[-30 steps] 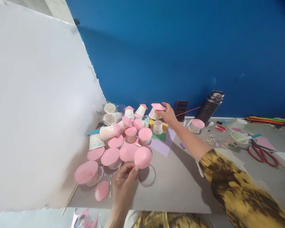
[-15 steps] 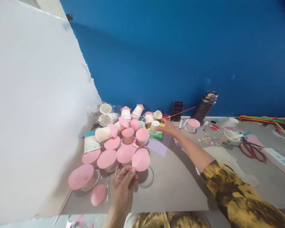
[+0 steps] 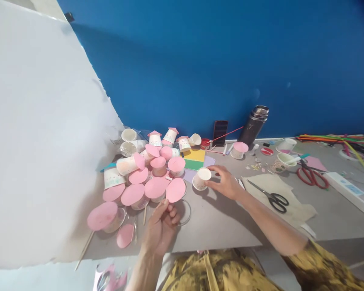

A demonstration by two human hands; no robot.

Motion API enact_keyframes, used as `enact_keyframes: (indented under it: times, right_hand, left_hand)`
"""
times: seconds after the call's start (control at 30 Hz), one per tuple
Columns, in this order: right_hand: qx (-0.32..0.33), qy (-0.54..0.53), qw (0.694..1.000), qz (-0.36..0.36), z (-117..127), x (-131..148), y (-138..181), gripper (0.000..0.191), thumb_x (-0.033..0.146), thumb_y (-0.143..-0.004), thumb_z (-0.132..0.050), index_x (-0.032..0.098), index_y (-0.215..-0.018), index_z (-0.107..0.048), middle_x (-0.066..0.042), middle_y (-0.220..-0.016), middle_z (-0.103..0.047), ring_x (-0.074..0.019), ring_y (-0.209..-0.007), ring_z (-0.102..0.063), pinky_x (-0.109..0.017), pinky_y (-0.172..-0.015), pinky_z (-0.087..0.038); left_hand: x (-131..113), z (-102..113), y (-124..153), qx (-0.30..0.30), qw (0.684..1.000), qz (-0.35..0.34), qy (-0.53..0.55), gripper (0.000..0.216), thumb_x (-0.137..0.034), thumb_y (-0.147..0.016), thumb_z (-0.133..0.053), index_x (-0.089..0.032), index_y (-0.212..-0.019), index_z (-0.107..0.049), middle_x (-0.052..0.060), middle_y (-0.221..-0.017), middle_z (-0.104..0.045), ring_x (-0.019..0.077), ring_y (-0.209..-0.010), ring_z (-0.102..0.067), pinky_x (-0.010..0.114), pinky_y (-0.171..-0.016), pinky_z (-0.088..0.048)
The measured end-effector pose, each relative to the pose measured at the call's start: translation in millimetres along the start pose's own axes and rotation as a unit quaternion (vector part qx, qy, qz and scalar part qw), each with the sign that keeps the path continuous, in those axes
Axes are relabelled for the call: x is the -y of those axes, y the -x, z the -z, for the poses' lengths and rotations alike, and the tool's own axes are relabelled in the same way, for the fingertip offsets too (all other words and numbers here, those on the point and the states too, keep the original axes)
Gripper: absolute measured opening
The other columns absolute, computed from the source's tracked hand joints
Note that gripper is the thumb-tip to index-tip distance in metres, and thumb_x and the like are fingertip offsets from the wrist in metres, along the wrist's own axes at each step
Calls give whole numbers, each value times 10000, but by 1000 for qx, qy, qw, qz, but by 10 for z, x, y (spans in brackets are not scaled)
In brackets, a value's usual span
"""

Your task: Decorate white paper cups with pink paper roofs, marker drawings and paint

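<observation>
My left hand (image 3: 162,226) is closed in a pinch on the lower edge of a pink paper cone (image 3: 175,190), held just above a clear round dish (image 3: 186,212). My right hand (image 3: 226,184) rests on the grey table with its fingers around a small white paper cup (image 3: 201,178) that stands open side up. Left of the cup lies a heap of paper cups topped with pink cones and discs (image 3: 145,178). A yellow and green card stack (image 3: 194,159) lies behind the cup.
A large white sheet (image 3: 42,141) stands at the left against a blue wall. Black scissors (image 3: 271,198), red scissors (image 3: 311,177), a dark flask (image 3: 254,120), a phone (image 3: 220,131), small bowls and coloured pipe cleaners (image 3: 336,139) lie at the right.
My right hand has pulled back from the far cups toward me, bringing the small white cup to the table's middle. My left hand with the pink cone has barely shifted.
</observation>
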State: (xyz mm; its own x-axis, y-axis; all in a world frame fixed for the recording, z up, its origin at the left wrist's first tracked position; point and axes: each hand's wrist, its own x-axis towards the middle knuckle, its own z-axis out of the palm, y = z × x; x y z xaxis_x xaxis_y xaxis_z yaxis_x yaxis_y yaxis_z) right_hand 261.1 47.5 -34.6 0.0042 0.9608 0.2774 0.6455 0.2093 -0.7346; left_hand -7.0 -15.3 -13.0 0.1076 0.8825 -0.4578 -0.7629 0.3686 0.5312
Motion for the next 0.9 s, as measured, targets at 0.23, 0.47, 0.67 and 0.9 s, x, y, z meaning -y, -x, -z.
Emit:
enact_keyframes:
  times: [0.23, 0.47, 0.67, 0.9]
  right_hand:
    - [38, 17, 999, 30, -43, 104, 318, 515, 311, -755, -857, 211, -1234, -695, -152, -1302, -711, -341, -1270, -623, -552, -1116, -481]
    - [-37, -179, 979, -94, 263, 217, 479, 344, 397, -869, -700, 225, -1168, -700, -106, -1169, -779, -271, -1103, -714, -414, -891, -586]
    - [-4, -325, 928, -184, 200, 285, 458, 430, 549, -814, -750, 191, -1047, -697, -73, -878, -804, -181, -688, -716, -300, -623, -538]
    - [-33, -294, 941, -167, -3, 141, 339, 407, 539, -780, -742, 192, -990, -698, -27, -748, -752, -157, -574, -652, -291, -568, -515]
  left_hand:
    - [53, -233, -90, 57, 996, 37, -53, 374, -207, -610, -943, -148, -710, -587, -55, -654, -530, 48, -531, -447, 163, -420, -350]
    - [159, -352, -236, 121, 979, 54, -153, 395, -294, -638, -923, -164, -714, -558, -51, -629, -530, 43, -506, -431, 156, -421, -313]
    - [218, -472, -403, 135, 961, 32, -241, 447, -353, -578, -936, -167, -688, -544, -50, -605, -537, 36, -487, -421, 142, -405, -270]
    - [244, -487, -541, 103, 944, 13, -314, 410, -328, -552, -908, -166, -707, -564, -58, -575, -535, 35, -458, -436, 129, -395, -239]
